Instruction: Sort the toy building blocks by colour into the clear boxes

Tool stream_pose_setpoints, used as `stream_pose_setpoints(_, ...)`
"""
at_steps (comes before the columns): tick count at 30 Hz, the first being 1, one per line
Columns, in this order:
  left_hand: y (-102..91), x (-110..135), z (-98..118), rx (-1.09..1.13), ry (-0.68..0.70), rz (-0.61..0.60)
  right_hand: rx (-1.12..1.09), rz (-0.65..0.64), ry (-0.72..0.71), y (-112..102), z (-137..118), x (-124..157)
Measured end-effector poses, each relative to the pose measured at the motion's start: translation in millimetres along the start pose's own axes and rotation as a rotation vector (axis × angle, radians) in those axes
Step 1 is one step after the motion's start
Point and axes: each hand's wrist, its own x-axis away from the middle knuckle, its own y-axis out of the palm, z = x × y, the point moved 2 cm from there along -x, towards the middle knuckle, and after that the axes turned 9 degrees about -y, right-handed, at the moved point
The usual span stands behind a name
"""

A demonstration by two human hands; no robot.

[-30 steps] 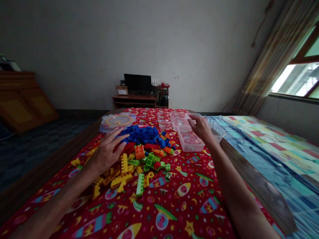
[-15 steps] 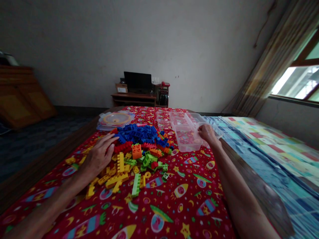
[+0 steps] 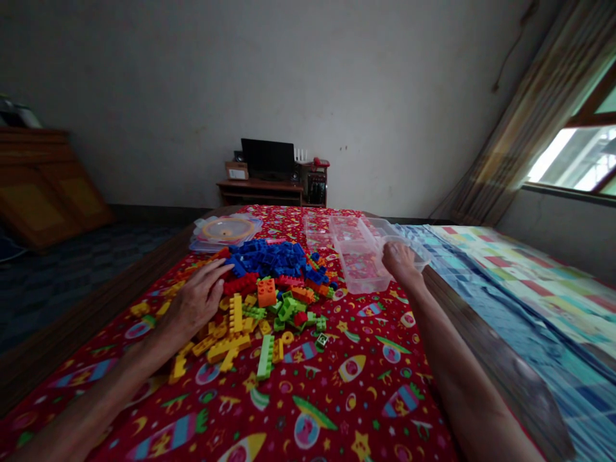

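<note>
My left hand [image 3: 199, 298] lies at the left side of a heap of toy building bricks, fingers stretched out. Its fingertips touch blue bricks [image 3: 269, 258] near some red bricks [image 3: 240, 283]. Yellow bricks [image 3: 235, 314] lie beside the palm, with an orange brick [image 3: 266, 292] and green bricks [image 3: 289, 308] further right. Over at the right, my right hand [image 3: 399, 258] is closed, at a clear plastic tub [image 3: 421, 255]. Whatever its fingers hold is hidden. A clear plastic box [image 3: 368, 283] stands just left of that hand.
Clear lids [image 3: 224, 230] are stacked behind the heap on the left. A red patterned cloth [image 3: 346, 410] covers the table. Beyond the table's right edge is a bed with a checked cover [image 3: 510, 263]. A desk with a monitor [image 3: 267, 159] stands against the wall.
The whole view has shifted slightly. Both hands stay at nearly the same places, the left on the bricks and the right at the tub.
</note>
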Motion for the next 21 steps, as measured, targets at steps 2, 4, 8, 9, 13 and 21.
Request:
stream_pose_setpoints(2, 0.8, 0, -1, 0.005, 0.003, 0.009, 0.011, 0.087, -0.053, -3, -10, 3)
stream_pose_setpoints(4, 1.7, 0, -1, 0.003, 0.002, 0.011, 0.0, 0.153, -0.143, -7, -27, 8)
stream_pose_setpoints(8, 2.6, 1, -2, -0.004, -0.001, 0.006, -0.038, 0.058, -0.285, -9, -69, 17)
stream_pose_setpoints(9, 2.7, 1, -2, -0.001, -0.003, 0.007, -0.04, 0.024, -0.296, -8, -77, 19)
stream_pose_setpoints(13, 3.1, 2, -2, 0.015, -0.014, 0.003, -0.051, -0.006, -0.287, -1, -90, 18)
stream_pose_setpoints(21, 4.6, 1, -2, 0.017, -0.01, 0.009, -0.08, 0.024, -0.325, 9, -86, 18)
